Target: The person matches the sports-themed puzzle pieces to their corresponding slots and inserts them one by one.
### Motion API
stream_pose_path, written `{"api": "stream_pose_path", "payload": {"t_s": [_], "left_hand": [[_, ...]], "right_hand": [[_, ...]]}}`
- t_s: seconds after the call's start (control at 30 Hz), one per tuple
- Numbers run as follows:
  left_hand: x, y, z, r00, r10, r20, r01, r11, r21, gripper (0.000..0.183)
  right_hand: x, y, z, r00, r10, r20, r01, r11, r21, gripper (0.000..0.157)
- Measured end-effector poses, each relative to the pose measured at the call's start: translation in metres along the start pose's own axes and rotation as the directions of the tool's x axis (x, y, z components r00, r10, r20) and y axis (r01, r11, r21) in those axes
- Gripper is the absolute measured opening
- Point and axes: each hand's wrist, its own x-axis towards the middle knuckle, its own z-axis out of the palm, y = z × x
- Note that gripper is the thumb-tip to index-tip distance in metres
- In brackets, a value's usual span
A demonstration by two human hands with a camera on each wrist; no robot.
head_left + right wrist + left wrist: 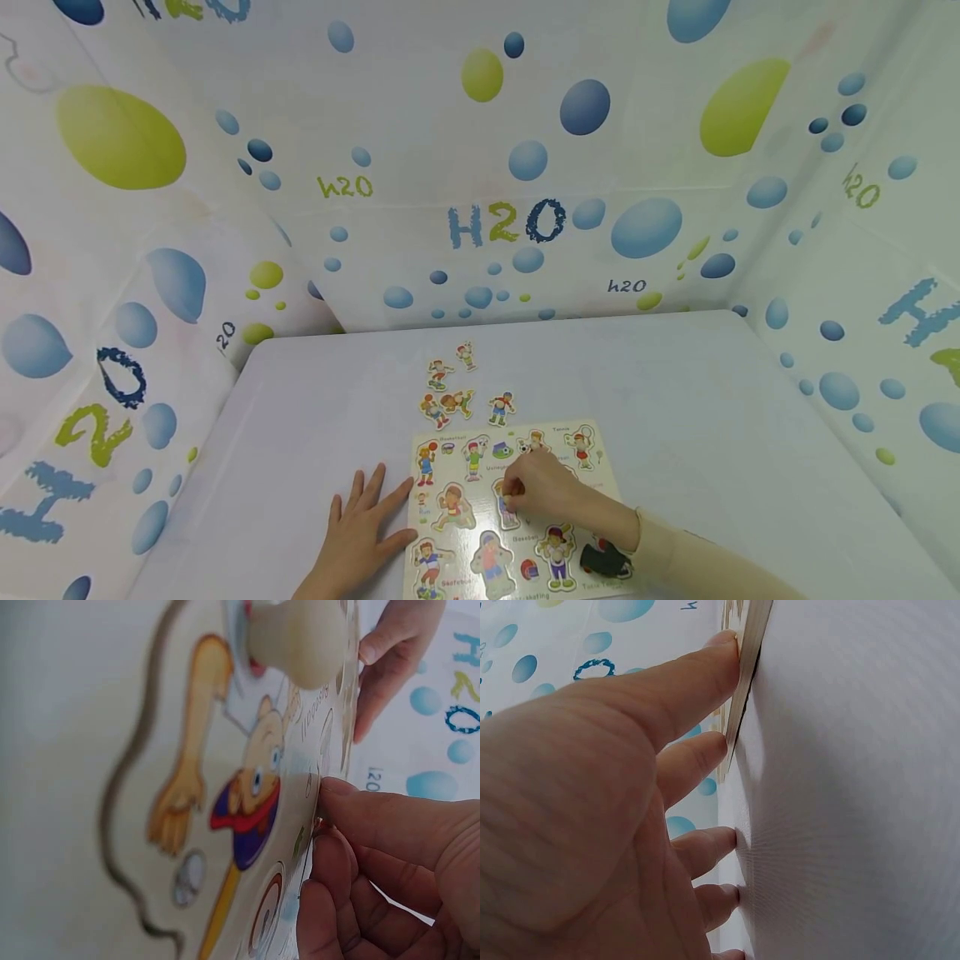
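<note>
A wooden puzzle board [482, 510] with sports figures lies flat on the table. My left hand [362, 527] rests beside it, fingers spread, thumb and index fingertip right at its left edge; in the left wrist view the thumb [682, 686] meets the board's side [748, 675]. Over the board's middle, my right hand [546, 490] pinches with thumb and fingertips at a figure piece [506, 510], partly covered by the hand. Closer to the right wrist camera, a baseball figure piece [259, 769] sits in its recess, with a pale round knob [304, 637] standing up.
Several loose figure pieces [437, 374] lie behind the board, with one [502, 408] standing apart to the right. Pale figure shapes [453, 507] show on the board's left. A black object [606, 558] is under the right wrist. Patterned curtains [420, 250] enclose the white table [712, 433].
</note>
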Motion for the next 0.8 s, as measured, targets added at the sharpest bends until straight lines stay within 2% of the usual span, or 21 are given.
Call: {"api": "stream_pose_path", "payload": {"t_s": [0.5, 0.8], "left_hand": [[-0.0001, -0.0013, 0.0031, 1.0, -0.011, 0.008, 0.011, 1.0, -0.014, 0.07], [-0.0004, -0.0004, 0.0021, 1.0, -0.017, 0.014, 0.017, 1.0, -0.018, 0.07]], "right_hand": [[-0.0009, 0.0002, -0.0001, 1.0, -0.015, -0.003, 0.015, 1.0, 0.002, 0.011], [-0.0013, 0.0005, -0.0017, 1.0, -0.007, 0.011, 0.007, 0.999, 0.039, 0.008]]}}
